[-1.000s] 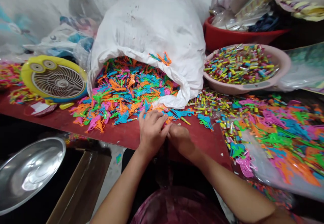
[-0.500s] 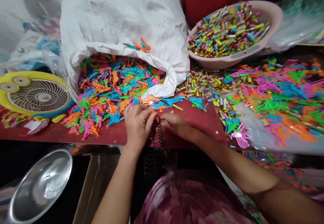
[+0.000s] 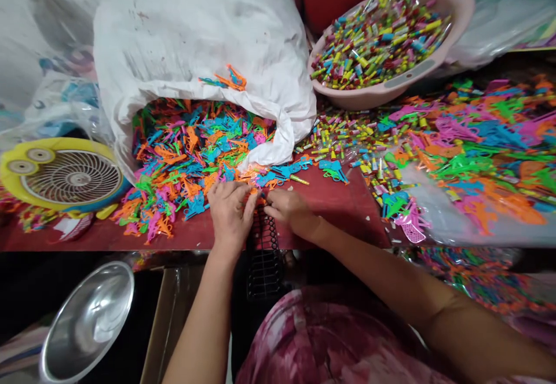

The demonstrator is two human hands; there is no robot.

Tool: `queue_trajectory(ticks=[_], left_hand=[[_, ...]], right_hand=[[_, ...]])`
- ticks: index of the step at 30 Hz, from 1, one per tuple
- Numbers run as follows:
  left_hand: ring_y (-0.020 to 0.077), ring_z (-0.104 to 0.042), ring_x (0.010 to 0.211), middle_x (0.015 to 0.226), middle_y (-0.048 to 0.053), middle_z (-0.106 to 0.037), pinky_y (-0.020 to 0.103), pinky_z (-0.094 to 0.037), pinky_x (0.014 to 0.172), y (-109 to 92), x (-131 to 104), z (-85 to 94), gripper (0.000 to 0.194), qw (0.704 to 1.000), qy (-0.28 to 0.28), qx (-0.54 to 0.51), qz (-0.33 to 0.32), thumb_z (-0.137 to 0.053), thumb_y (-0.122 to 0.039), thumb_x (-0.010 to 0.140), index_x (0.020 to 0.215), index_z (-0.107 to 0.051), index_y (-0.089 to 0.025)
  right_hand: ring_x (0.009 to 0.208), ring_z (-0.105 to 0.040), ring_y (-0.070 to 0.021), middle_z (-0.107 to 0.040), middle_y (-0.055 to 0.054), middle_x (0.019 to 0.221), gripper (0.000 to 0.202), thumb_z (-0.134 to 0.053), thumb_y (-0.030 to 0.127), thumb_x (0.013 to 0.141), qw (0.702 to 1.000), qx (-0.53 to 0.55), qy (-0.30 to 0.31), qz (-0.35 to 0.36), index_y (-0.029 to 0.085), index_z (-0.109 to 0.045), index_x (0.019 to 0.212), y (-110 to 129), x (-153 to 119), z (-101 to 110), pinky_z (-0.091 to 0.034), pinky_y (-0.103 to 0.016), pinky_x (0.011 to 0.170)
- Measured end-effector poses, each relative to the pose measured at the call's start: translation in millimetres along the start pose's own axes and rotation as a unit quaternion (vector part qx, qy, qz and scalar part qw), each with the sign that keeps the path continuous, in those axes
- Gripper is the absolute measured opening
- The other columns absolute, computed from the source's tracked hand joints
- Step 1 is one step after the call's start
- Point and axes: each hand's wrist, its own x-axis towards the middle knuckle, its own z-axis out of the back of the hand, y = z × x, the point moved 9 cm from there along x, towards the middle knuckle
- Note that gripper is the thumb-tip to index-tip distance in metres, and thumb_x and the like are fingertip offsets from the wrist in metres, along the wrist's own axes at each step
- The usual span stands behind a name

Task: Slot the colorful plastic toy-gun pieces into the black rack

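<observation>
At the table's front edge, my left hand [image 3: 231, 209] is closed, its thumb and fingertips on an orange plastic toy gun [image 3: 254, 190], mostly hidden by the fingers. Close beside it my right hand [image 3: 290, 211] has its fingers pinched together; what they hold is too small and covered to make out. Beneath both hands, a black plastic frame with a row of ring-like loops [image 3: 264, 256] hangs over the edge. Just beyond the fingers lie blue toy guns [image 3: 286, 169] and a small yellow tube [image 3: 299, 180].
A white sack [image 3: 204, 30] spills a heap of coloured toy guns [image 3: 186, 152] on the red table [image 3: 347, 210]. A yellow fan [image 3: 78, 175] stands left, a metal bowl [image 3: 91, 320] below. At right are a pink basin [image 3: 386, 91] of small tubes and more toy guns [image 3: 478, 164].
The view has shifted slightly. Both hands stay close together at the frame's top; the right hand looks more curled, and more of the black frame shows below.
</observation>
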Motion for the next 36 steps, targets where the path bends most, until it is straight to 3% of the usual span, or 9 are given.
queue_trajectory(ticks=[5,12,17,21,25,29,36], left_hand=[[0.0203,-0.06,0.086,0.085,0.003,-0.07,0.042,-0.039,0.096,-0.9,-3.2,-1.1,0.017,1.0,-0.004,-0.011,0.008,-0.062,-0.035,0.092,0.086,-0.07,-0.022],[0.0211,-0.061,0.087,0.087,0.002,-0.071,0.045,-0.039,0.101,6.3,-1.8,-12.3,0.014,0.999,0.009,-0.032,0.02,-0.064,-0.033,0.09,0.085,-0.071,-0.023],[0.0202,-0.064,0.092,0.087,0.001,-0.071,0.049,-0.035,0.109,4.4,-9.0,-3.3,0.01,0.998,-0.035,-0.043,0.012,-0.066,-0.033,0.089,0.087,-0.071,-0.024],[0.0202,-0.066,0.094,0.089,0.001,-0.072,0.05,-0.034,0.11,-1.7,-16.4,4.4,0.006,0.997,-0.062,-0.041,-0.013,-0.067,-0.029,0.089,0.09,-0.071,-0.024],[0.0185,-0.066,0.093,0.089,0.0,-0.074,0.05,-0.032,0.112,-4.8,-20.1,1.7,0.008,0.998,-0.029,-0.044,-0.026,-0.065,-0.028,0.09,0.091,-0.072,-0.024],[0.017,-0.066,0.092,0.091,0.001,-0.074,0.048,-0.032,0.112,3.3,-18.9,-0.2,0.014,0.999,0.0,-0.052,0.006,-0.061,-0.031,0.093,0.091,-0.072,-0.023],[0.0219,-0.059,0.091,0.086,0.001,-0.071,0.054,-0.027,0.11,14.2,2.3,-13.6,0.021,0.992,0.124,0.011,0.016,-0.058,-0.037,0.094,0.088,-0.072,-0.024]], right_hand=[[0.087,-0.064,-0.022,-0.071,-0.011,0.1,0.023,-0.049,0.027,0.096,0.995,-0.091,0.02,-0.036,0.016,-0.067,0.105,2.1,1.1,-11.5,-0.039,-0.029,0.072],[0.089,-0.067,-0.0228,-0.074,-0.011,0.1,0.024,-0.049,0.024,0.096,0.993,-0.09,0.067,-0.042,0.016,-0.065,0.112,3.5,2.5,-16.5,-0.042,-0.03,0.074],[0.093,-0.066,-0.0217,-0.073,-0.009,0.105,0.021,-0.05,0.025,0.095,0.996,-0.068,0.048,-0.016,0.017,-0.066,0.106,-0.7,6.0,-11.0,-0.04,-0.029,0.073],[0.087,-0.064,-0.0209,-0.072,-0.009,0.1,0.021,-0.048,0.026,0.095,0.995,-0.079,0.031,-0.045,0.016,-0.066,0.101,-5.5,5.9,-10.0,-0.037,-0.029,0.07],[0.084,-0.062,-0.0199,-0.072,-0.009,0.098,0.023,-0.045,0.026,0.096,0.993,-0.071,0.065,-0.064,0.017,-0.066,0.099,-7.3,8.7,-14.0,-0.036,-0.029,0.069],[0.089,-0.063,-0.0219,-0.073,-0.01,0.103,0.025,-0.045,0.027,0.095,0.99,-0.079,0.095,-0.074,0.017,-0.066,0.104,-6.1,12.5,-14.3,-0.037,-0.03,0.07],[0.096,-0.065,-0.024,-0.072,-0.01,0.108,0.026,-0.046,0.028,0.096,0.985,-0.096,0.109,-0.096,0.018,-0.065,0.111,-2.3,11.5,-14.3,-0.041,-0.031,0.077]])
